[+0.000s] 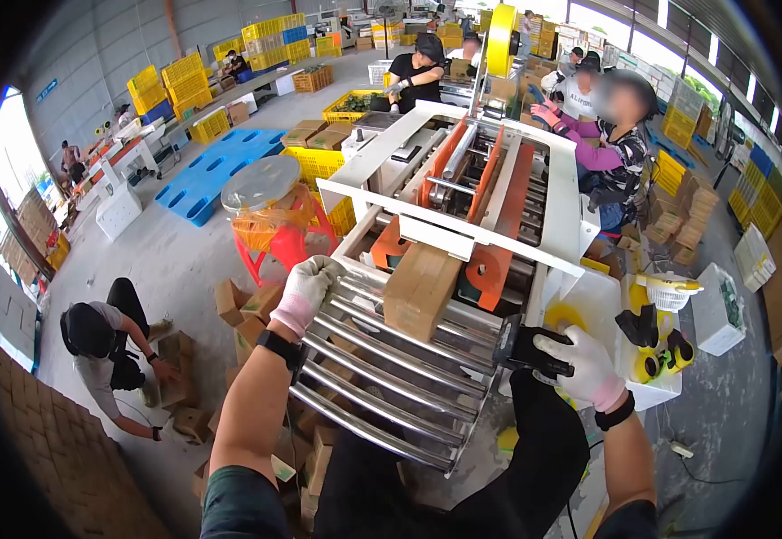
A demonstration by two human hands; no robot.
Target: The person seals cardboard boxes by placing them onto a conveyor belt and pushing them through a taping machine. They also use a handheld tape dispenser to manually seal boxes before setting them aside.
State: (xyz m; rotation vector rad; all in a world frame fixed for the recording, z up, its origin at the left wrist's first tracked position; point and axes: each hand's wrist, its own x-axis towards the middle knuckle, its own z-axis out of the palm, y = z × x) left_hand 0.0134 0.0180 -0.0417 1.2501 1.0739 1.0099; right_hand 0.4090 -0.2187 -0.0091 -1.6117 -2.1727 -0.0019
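Lifting the cardboard box (419,289), which lies lengthwise on the rollers (382,382) just out of the taping machine (499,171), would go best, I'd say, with a glove on each long side; at present the left hand (305,292) rests on the rollers' left edge, fingers curled, gripping or not I cannot tell; the right hand (588,366) has its fingers wrapped round a black handle (524,346) at their right edge. Better to keep fingers out of the roller gaps.
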